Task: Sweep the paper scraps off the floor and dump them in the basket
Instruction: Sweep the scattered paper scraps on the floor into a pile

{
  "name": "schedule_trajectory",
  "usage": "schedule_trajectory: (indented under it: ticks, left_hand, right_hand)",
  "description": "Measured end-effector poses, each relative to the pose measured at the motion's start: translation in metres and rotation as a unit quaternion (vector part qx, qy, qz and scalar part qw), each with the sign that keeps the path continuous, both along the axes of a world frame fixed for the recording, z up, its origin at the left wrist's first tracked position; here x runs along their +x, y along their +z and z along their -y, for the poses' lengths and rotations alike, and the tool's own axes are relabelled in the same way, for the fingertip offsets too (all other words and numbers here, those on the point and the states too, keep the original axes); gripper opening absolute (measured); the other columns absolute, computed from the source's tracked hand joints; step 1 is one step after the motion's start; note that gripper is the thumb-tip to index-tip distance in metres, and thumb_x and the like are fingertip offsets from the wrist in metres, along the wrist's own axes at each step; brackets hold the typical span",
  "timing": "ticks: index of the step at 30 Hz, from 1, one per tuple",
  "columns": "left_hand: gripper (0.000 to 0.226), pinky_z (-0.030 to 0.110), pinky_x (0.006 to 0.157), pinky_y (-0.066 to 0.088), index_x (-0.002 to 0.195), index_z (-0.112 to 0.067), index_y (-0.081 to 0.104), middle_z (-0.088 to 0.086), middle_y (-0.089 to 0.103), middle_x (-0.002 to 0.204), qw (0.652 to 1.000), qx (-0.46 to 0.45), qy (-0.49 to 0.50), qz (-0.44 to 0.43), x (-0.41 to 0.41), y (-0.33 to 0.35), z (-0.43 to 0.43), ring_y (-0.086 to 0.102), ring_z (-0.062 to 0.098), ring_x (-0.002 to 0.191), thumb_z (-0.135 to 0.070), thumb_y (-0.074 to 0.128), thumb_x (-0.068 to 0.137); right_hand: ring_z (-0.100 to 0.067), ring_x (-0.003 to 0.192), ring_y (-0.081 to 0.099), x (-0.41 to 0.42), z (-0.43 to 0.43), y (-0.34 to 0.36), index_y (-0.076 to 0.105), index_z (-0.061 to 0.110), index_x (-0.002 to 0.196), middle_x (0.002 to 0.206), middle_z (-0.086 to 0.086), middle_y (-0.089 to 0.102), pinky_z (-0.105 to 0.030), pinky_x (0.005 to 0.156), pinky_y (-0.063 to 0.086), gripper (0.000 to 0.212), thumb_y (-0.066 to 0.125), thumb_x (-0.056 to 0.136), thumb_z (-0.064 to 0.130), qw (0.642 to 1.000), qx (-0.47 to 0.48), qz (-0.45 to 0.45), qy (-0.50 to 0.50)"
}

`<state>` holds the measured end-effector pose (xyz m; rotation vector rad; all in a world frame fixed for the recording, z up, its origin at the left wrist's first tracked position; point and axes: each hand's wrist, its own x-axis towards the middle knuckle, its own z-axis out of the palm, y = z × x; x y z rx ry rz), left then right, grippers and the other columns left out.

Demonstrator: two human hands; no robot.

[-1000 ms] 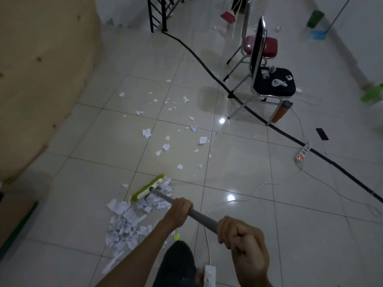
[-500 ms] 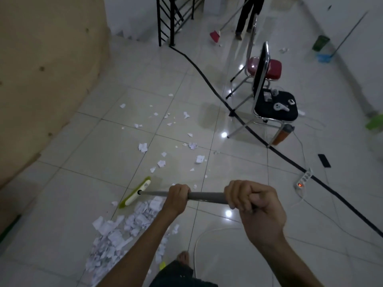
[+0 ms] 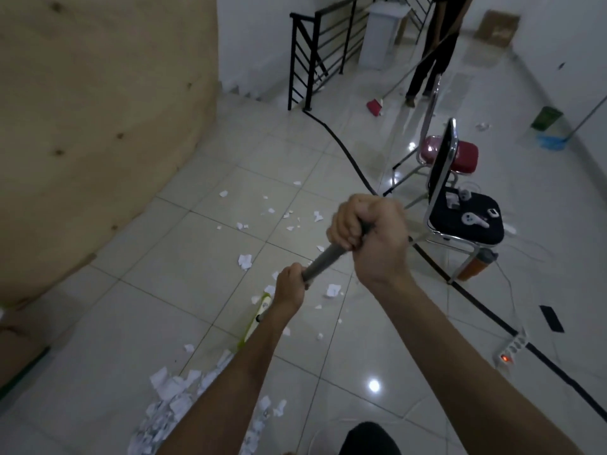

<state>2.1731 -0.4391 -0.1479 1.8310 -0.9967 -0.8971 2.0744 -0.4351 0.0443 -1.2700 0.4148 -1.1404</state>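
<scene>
The fingers of the right hand are curled tight round the top of the grey handle. The left hand is wrapped round it lower down and is the nearer of the two to the head. The handle's long axis runs from the right fist down and leftward through the left fist to the head, whose middle the left wrist partly hides. The green head sits low at the floor, its own long axis pointing away from the person; whether the bristles touch the tiles I cannot tell.

From the head, the paper divides two ways. The pile lies on the head's near left side, close to its near end and partly under the left forearm. The loose scraps lie beyond the head and to its right — a few just past its far end, more scattered well off across the tiles. So the head stands between the pile and the strays.

The next stroke, as I judge it, calls for the head to go out past the strays and be drawn back toward the pile — the left hand steering, the right acting as pivot. I cannot pick out a basket for certain anywhere near the head.
</scene>
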Motion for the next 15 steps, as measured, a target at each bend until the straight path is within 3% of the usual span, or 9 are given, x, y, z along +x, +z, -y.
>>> schedule_trajectory:
  ticks: [2,5,8,11,13,15]
  left_hand:
    - [0.031,0.021,0.053,0.032,0.062,-0.017,0.039,0.003,0.045,0.062,0.997,-0.001,0.040,-0.061,0.002,0.001,0.007,0.038,0.016,0.056,-0.008,0.036,0.092]
    - [0.024,0.033,0.065,0.033,0.059,-0.013,0.041,0.004,0.044,0.057,0.986,-0.015,0.095,-0.136,0.003,0.000,0.015,0.039,0.022,0.059,-0.028,0.030,0.076]
    - [0.024,0.039,0.075,0.042,0.066,-0.016,0.048,0.007,0.053,0.069,0.982,-0.005,0.116,-0.148,0.004,-0.006,0.021,0.048,0.023,0.069,-0.018,0.036,0.086]
    - [0.032,0.032,0.071,0.048,0.067,-0.017,0.049,0.008,0.053,0.071,0.985,-0.004,0.110,-0.129,0.006,0.001,0.026,0.050,0.019,0.068,-0.002,0.040,0.094]
    - [0.037,0.021,0.057,0.042,0.062,-0.011,0.048,0.003,0.050,0.061,0.979,-0.045,0.133,-0.148,0.012,0.017,0.031,0.050,0.012,0.057,0.003,0.037,0.094]
    - [0.033,0.020,0.060,0.045,0.068,-0.008,0.055,-0.005,0.060,0.062,0.970,-0.114,0.171,-0.133,0.023,0.033,0.035,0.057,0.003,0.060,0.000,0.038,0.095]
  right_hand:
    - [-0.011,0.036,0.023,0.014,0.010,0.004,0.037,0.019,0.037,0.037,0.005,0.030,-0.023,0.044,0.021,0.023,0.046,0.057,0.025,0.999,-0.020,-0.022,0.019]
    - [-0.011,0.036,0.021,0.033,0.027,0.004,0.036,0.016,0.041,0.036,0.004,0.028,-0.029,0.043,0.018,0.024,0.047,0.057,0.027,0.996,-0.046,-0.051,0.051]
    - [-0.012,0.034,0.022,0.045,0.043,-0.004,0.036,0.015,0.036,0.034,0.005,0.028,-0.023,0.042,0.021,0.029,0.047,0.060,0.026,0.993,-0.058,-0.075,0.073]
    - [-0.011,0.033,0.026,0.050,0.056,-0.025,0.041,0.023,0.032,0.034,0.006,0.030,-0.018,0.042,0.026,0.032,0.045,0.064,0.023,0.987,-0.076,-0.100,0.100]
    - [-0.008,0.033,0.030,0.050,0.063,-0.036,0.043,0.025,0.034,0.035,0.009,0.034,-0.017,0.043,0.028,0.031,0.044,0.066,0.026,0.984,-0.098,-0.101,0.113]
    - [-0.014,0.037,0.033,0.051,0.072,-0.040,0.046,0.018,0.041,0.040,0.001,0.037,-0.022,0.044,0.029,0.029,0.044,0.069,0.026,0.980,-0.123,-0.085,0.134]
